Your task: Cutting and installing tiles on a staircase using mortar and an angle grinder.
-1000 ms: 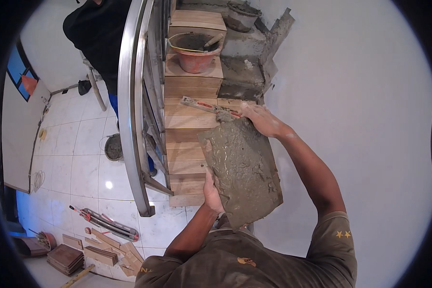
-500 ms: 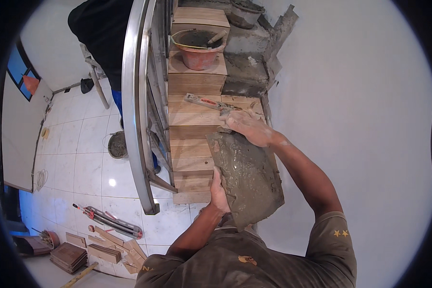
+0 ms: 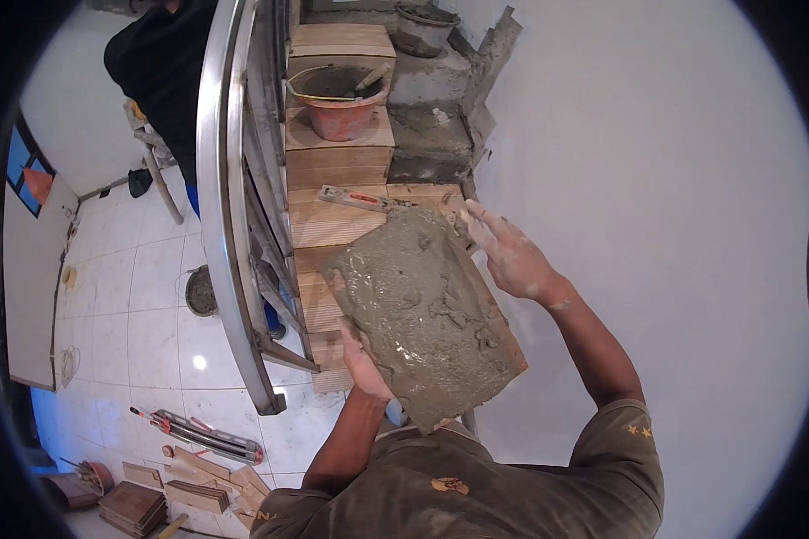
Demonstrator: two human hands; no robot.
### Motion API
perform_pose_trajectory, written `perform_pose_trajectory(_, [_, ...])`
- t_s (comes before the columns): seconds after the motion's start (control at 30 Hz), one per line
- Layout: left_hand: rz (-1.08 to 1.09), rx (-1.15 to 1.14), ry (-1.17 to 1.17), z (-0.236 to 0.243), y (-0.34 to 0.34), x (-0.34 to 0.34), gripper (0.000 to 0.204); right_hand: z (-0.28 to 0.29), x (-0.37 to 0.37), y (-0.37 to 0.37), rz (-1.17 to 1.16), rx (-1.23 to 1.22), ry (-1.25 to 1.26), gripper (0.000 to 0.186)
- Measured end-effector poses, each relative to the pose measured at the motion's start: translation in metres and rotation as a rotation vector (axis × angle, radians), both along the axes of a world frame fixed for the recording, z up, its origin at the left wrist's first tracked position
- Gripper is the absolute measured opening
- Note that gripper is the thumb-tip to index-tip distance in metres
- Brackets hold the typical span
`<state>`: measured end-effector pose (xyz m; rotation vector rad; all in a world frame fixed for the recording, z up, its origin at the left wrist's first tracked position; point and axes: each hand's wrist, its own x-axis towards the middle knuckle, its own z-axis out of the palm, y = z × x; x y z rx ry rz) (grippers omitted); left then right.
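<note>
A rectangular tile (image 3: 422,310), its upper face coated with wet grey mortar, is held up in front of me over the stairs. My left hand (image 3: 364,364) grips its left edge from below, with the fingers hidden under it. Beside the tile's far right edge is my right hand (image 3: 517,256), smeared with mortar, its fingers stretched out and nothing visible in it. Whether those fingertips touch the edge, I cannot tell. A small spirit level (image 3: 351,198) lies on the step just beyond the tile.
A red bucket (image 3: 342,112) of mortar stands on a higher step, another bucket (image 3: 422,31) farther up. A metal railing (image 3: 216,180) runs along the left. On the floor lie a tile cutter (image 3: 207,437) and cut tile strips (image 3: 198,494). Another person (image 3: 166,81) stands beyond the railing.
The tile has turned, and its mortared face now shows more fully. My right hand has moved from its far edge to its right side, fingers straightened. The view has shifted slightly.
</note>
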<state>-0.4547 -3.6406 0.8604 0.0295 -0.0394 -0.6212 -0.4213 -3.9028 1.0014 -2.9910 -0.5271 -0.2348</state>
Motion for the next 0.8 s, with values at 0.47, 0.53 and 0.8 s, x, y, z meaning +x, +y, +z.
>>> perform_pose_trajectory(0.47, [0.151,0.045,-0.037,0.013,0.005,0.002,0.071,-0.021,-0.012,-0.022,0.057,-0.330,-0.139,0.068])
perform_pose_trajectory(0.53, [0.135,0.040,-0.023,0.011,0.006,0.002,0.071,-0.019,-0.017,-0.032,0.102,-0.350,-0.174,0.069])
perform_pose_trajectory(0.8, [0.143,0.047,0.019,0.010,0.009,0.004,0.070,-0.014,-0.033,-0.043,-0.035,-0.216,0.001,0.069])
